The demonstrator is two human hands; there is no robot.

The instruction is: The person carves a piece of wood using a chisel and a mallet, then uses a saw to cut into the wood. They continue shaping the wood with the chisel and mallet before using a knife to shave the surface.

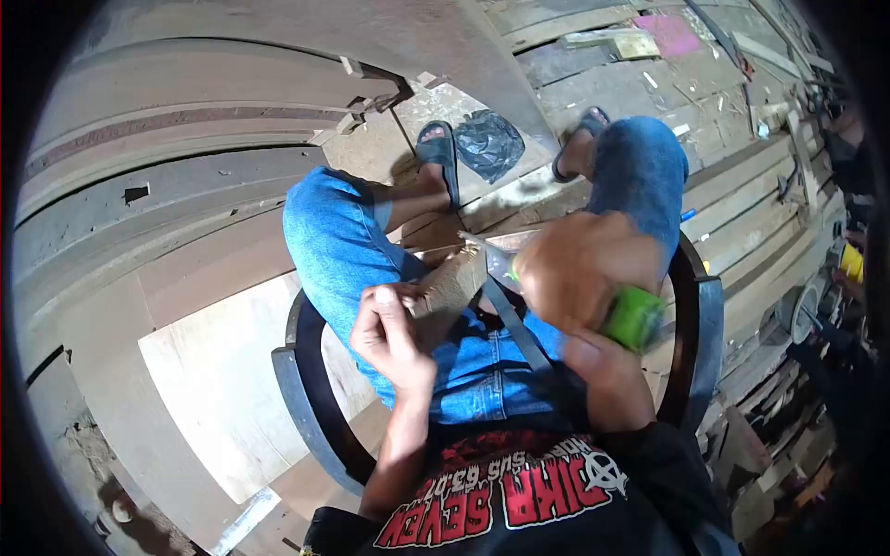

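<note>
My left hand (pixel 394 338) is closed around the near end of a small wooden block (pixel 454 283), with the thumb along its side. The block is held above my lap, and its far end looks rough and splintered. My right hand (pixel 584 269), smeared by motion, is wrapped around a green-handled tool (pixel 635 318). The butt of its handle sticks out on the right of the fist. A thin grey blade (pixel 499 255) reaches from the other side toward the block's far end. Blur hides the tool's exact kind and whether it touches the wood.
I sit on a chair with dark curved arms (pixel 700 338). Large wooden boards (pixel 227 371) lean and lie on the left. A black plastic bag (pixel 489 145) lies between my feet. Scraps and planks (pixel 760 213) cover the floor on the right.
</note>
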